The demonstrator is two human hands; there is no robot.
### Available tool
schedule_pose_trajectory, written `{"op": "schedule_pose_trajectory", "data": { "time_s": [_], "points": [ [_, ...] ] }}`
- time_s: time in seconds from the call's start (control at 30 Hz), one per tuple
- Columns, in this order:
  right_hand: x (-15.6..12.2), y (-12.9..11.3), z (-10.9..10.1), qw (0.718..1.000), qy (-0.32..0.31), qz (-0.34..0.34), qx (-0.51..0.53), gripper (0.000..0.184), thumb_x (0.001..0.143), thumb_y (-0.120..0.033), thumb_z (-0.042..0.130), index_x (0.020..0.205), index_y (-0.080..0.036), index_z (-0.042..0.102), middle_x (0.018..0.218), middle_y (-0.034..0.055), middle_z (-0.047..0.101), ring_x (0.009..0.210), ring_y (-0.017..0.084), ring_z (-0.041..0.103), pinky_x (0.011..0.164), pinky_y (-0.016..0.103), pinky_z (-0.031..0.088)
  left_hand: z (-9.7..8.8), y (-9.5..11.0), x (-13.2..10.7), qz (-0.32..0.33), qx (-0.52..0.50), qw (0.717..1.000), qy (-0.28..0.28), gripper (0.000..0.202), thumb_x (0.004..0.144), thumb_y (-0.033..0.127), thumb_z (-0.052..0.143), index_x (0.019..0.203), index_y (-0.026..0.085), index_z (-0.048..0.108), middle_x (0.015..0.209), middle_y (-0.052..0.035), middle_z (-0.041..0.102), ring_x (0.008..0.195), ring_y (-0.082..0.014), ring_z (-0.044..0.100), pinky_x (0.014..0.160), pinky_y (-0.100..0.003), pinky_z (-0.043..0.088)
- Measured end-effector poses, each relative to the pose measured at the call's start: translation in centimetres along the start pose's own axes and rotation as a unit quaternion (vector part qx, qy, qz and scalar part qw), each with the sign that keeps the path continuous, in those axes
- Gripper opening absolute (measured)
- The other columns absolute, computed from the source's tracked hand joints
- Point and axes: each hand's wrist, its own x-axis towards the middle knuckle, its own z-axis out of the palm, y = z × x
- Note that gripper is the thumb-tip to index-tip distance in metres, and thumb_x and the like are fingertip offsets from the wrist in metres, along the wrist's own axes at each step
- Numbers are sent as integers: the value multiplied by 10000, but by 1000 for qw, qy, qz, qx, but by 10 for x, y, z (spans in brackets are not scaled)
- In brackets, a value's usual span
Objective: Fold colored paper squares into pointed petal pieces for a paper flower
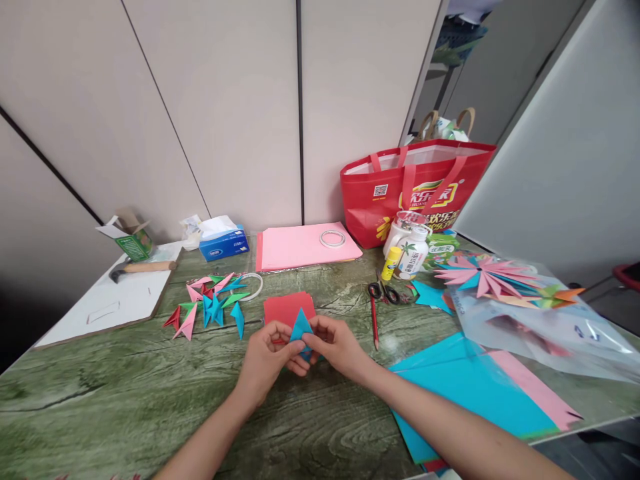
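Note:
A small piece of blue folded paper (301, 325) with a pointed top is held up between my two hands over the table. My left hand (273, 353) pinches its left side, thumb in front and fingers behind. On the other side, my right hand (333, 343) grips it the same way, and the two thumbs nearly meet. The fingers hide the lower part of the paper. Just behind the hands lies a stack of red paper squares (287, 308). Several finished folded pieces in blue, pink, green and red (213, 310) lie to the left.
Scissors (384, 292), a red pencil (375, 323) and a glue stick (391, 263) are right of the hands. Blue sheets (450, 387) lie nearer on the right. A hammer (143, 267) rests on a white board at left. Behind stand a tissue box (224, 245) and a red bag (370, 200).

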Motion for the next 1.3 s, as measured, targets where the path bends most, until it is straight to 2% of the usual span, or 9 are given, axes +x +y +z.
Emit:
{"op": "schedule_pose_trajectory", "data": {
  "time_s": [0.13, 0.23, 0.33, 0.47, 0.7, 1.1, 1.17, 1.3],
  "points": [
    [1, 1, -2, 1000, 17, -1, -4, 246, 687, -403, 625, 721, -168, 562, 628, -29, 554, 498, 84, 495, 446, 202, 445, 0, 0, 1, 0, -28, 999, -17, 235, 736, 355, 594, 720, 132, 522, 558, -24, 641, 486, -151, 627, 480, -265, 533],
    [1, 0, -4, 1000, 20, -5, -5, 232, 690, -389, 626, 720, -166, 568, 632, -21, 571, 519, 96, 513, 449, 206, 442, -1, 0, 2, -37, -64, 997, -37, 308, 786, 428, 500, 702, 132, 525, 540, -13, 607, 440, -139, 608, 411, -229, 501],
    [1, -1, -4, 1000, 13, -9, -2, 211, 689, -370, 631, 713, -168, 577, 627, -23, 572, 521, 97, 515, 454, 206, 439, -1, -1, 2, -88, -92, 989, -76, 320, 781, 444, 500, 715, 132, 529, 543, -8, 594, 384, -128, 584, 335, -196, 454],
    [1, -1, -4, 1000, 10, -7, 9, 194, 687, -344, 637, 707, -159, 584, 615, -26, 569, 509, 89, 507, 451, 198, 425, -2, -3, 2, -114, -125, 979, -110, 299, 750, 425, 556, 711, 129, 536, 558, -11, 595, 389, -117, 584, 336, -178, 452],
    [1, -1, -3, 1000, 25, 0, 5, 197, 671, -339, 643, 689, -152, 584, 597, -24, 572, 484, 78, 486, 438, 188, 415, 2, -2, 0, -131, -135, 977, -97, 343, 691, 455, 609, 671, 119, 545, 512, 10, 565, 340, -81, 540, 296, -139, 409],
    [1, 2, 2, 999, 31, 6, 6, 253, 629, -382, 663, 626, -149, 563, 547, -43, 530, 459, 64, 469, 423, 179, 439, 7, -8, -3, -74, -62, 995, -20, 342, 674, 421, 633, 577, 165, 426, 380, 77, 499, 215, -37, 398, 208, -102, 232],
    [1, 0, 2, 1000, 31, 3, 7, 251, 636, -383, 660, 632, -149, 568, 551, -41, 535, 464, 66, 473, 427, 183, 443, 7, -6, -4, -79, -74, 994, -23, 344, 673, 419, 634, 571, 164, 428, 383, 72, 504, 222, -42, 412, 214, -107, 242],
    [0, -6, 0, 999, 44, -7, 0, 226, 664, -374, 643, 664, -155, 584, 570, -33, 556, 466, 73, 482, 449, 199, 445, 6, 0, -2, -110, -136, 983, -54, 317, 684, 417, 629, 601, 135, 510, 474, 30, 565, 306, -56, 498, 274, -126, 343]
  ]
}}
